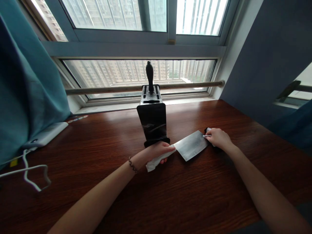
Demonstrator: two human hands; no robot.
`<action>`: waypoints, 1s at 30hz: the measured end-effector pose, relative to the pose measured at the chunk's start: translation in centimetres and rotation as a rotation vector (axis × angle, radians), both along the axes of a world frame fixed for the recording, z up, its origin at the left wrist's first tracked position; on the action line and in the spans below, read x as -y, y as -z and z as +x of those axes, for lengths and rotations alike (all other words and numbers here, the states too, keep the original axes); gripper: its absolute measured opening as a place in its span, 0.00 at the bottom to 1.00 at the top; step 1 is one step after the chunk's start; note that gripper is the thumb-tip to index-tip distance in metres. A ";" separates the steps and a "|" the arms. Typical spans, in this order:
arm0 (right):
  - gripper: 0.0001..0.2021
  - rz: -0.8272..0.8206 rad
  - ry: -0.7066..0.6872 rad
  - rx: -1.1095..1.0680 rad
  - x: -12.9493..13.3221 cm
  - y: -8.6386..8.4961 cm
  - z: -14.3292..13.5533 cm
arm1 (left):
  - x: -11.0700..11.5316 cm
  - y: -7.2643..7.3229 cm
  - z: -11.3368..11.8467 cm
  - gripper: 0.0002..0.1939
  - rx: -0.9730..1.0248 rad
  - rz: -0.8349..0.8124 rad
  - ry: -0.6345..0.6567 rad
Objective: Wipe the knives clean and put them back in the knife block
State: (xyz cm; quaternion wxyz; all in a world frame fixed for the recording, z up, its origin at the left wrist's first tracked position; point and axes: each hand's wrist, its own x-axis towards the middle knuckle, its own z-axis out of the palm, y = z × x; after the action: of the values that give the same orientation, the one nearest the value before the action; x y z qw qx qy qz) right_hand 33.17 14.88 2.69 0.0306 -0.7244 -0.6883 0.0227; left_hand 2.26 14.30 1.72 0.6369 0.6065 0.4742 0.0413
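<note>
My left hand (159,151) is closed round the handle end of a cleaver, with a crumpled white tissue (154,163) between the palm and the handle. The broad grey cleaver blade (191,145) points right, just above or on the wooden table; I cannot tell which. At the blade's far end, my right hand (219,138) is closed with its fingertips pinching something white, perhaps tissue. A dark object (207,129) shows beside and under those fingers; its kind is hidden. Right behind my left hand stands a black upright stand (154,123) with a lip at its foot.
Behind the stand is a slotted metal knife block (151,97) with one black-handled tool (150,74) in it. A white power strip (46,135) and a white cable (34,169) lie at the left by a blue curtain (24,81). A window and rail bound the wooden table (117,126).
</note>
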 end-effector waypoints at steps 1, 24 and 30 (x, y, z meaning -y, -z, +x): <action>0.11 0.001 -0.003 -0.001 0.0 0.0 0.1 | 0.0 -0.1 0.0 0.18 -0.002 0.000 -0.003; 0.09 -0.050 -0.160 -0.131 -0.3 0.1 0.3 | -0.3 0.6 -0.3 0.21 0.048 0.008 0.031; 0.11 0.013 -0.041 0.015 0.1 -0.1 0.2 | -0.2 0.4 -0.3 0.20 0.045 0.007 0.020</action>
State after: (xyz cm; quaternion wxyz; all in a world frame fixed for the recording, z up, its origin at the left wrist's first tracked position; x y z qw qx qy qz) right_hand 33.37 14.81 2.83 0.0296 -0.7100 -0.7035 0.0132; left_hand 1.97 14.53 1.34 0.6455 0.6125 0.4535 0.0504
